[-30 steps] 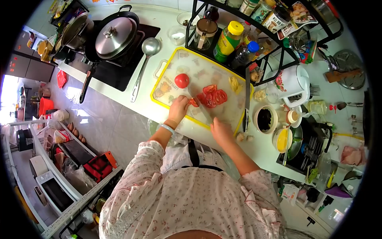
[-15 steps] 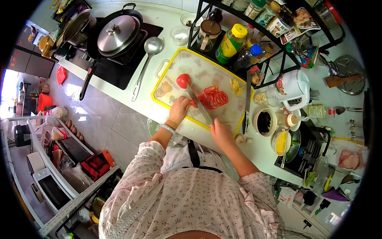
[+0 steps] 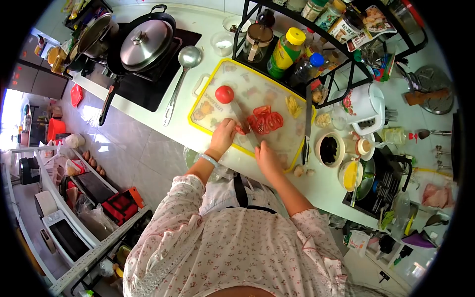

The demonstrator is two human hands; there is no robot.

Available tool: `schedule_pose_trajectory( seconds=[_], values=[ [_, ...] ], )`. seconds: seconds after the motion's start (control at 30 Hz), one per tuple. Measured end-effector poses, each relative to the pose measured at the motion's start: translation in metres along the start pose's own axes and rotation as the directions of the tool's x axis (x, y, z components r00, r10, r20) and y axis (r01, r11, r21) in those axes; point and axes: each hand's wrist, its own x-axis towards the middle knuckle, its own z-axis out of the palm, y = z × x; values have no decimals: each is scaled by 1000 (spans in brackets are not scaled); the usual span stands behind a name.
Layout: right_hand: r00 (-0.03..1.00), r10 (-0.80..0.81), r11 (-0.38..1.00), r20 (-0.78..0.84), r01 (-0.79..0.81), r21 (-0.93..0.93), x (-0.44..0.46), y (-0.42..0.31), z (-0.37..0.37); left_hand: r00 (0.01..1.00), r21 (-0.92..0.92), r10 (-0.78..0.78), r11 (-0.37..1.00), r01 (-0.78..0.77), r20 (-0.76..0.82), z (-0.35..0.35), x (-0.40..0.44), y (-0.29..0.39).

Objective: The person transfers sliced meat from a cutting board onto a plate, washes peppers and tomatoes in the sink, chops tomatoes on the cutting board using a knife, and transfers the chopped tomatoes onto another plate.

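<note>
The right hand (image 3: 267,159) has moved left, gripping the knife (image 3: 253,137) beside the tomato piece (image 3: 240,129) the left hand (image 3: 223,134) pinches.

One left hand (image 3: 224,133) and one right hand (image 3: 267,159) are counted. Knives (image 3: 308,129): two. Board (image 3: 255,84): one. Whole tomato (image 3: 224,94): one. Tomato slices (image 3: 267,121): several, overlapping; exact number not determinable. Garlic bulbs (image 3: 298,171): two. Counter ladle (image 3: 190,57): one. Pan lid (image 3: 146,48): one. White jug (image 3: 363,105): one. Blue-capped bottle (image 3: 306,72): one. Rack bottles (image 3: 286,53): several, partly hidden, total unconfirmed.
</note>
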Motion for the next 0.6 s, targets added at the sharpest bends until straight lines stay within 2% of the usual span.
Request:
schedule_pose_trajectory(
  seconds=[0.07,0.13,0.2,0.27,0.33,0.4,0.43,0.5,0.6],
  values=[
    [1000,7,1000,-31,-6,29,1,2,-2,1000,-13,19,1000,-19,16,4,0,-1],
    [1000,20,995,17,-21,96,2,5,0,999,-24,30,999,-29,27,7,-1,-4],
    [999,34,993,14,-35,110,3,4,-2,989,-26,104,994,-102,108,2,-4,-2],
    [999,44,991,13,-46,125,5,6,-1,991,-50,96,995,-92,93,-11,-11,-4],
    [999,35,973,3,-35,227,7,13,4,993,-69,82,995,-77,80,-38,-27,-4],
    [998,45,973,40,-53,226,7,10,-3,989,-87,-31,995,44,147,-74,-56,-3],
    [998,53,975,46,-62,215,7,6,-9,988,-78,-38,996,50,151,-85,-70,-8],
    [999,38,973,35,-45,227,8,6,-10,906,66,-235,972,226,353,-102,-95,-14],
    [995,66,978,74,-79,194,8,4,-16,887,110,-308,951,288,344,-88,-119,-31]
  ],
)
